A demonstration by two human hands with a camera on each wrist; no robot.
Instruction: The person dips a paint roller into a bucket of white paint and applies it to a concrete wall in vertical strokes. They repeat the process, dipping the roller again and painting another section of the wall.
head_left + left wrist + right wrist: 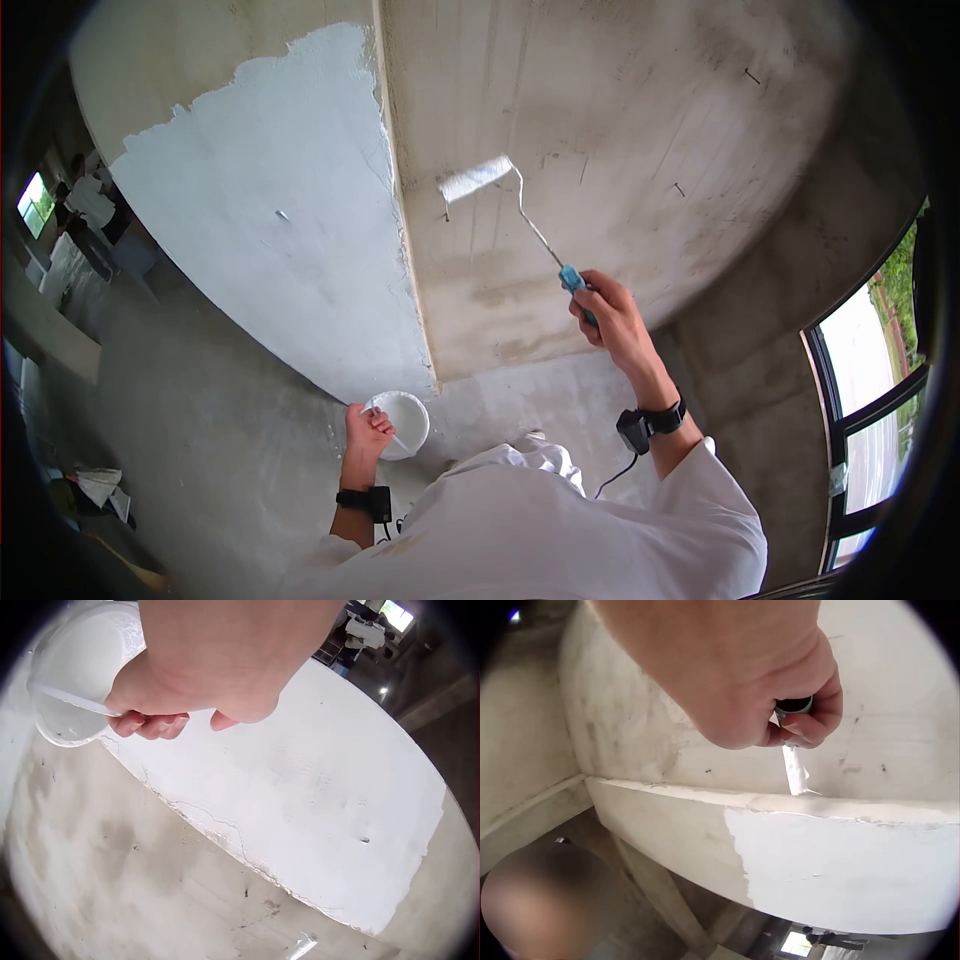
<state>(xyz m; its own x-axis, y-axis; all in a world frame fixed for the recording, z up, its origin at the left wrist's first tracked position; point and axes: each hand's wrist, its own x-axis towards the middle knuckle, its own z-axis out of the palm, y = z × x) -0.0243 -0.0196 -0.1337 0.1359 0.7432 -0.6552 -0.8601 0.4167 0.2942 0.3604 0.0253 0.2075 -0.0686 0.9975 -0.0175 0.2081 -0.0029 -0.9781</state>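
Observation:
My right hand point(612, 318) grips the blue handle point(571, 277) of a paint roller, raised in front of the bare grey-brown wall point(640, 130). The roller's white sleeve point(475, 179) overlaps that wall in the head view, close to the corner with the painted wall. In the right wrist view, the sleeve point(796, 771) shows beyond my curled fingers. Low down, my left hand point(368, 434) holds a white paint bucket point(424, 412) by its pale handle. From the left wrist, this handle point(71, 699) runs from the bucket's rim into my fingers. White paint coats the bucket's inside.
White paint covers much of the left wall point(270, 200), with a ragged upper edge. Small nails point(752, 76) stick out of the bare wall. A window point(865, 350) is at the right. Another person point(95, 205) is far left, beyond the concrete floor point(220, 420).

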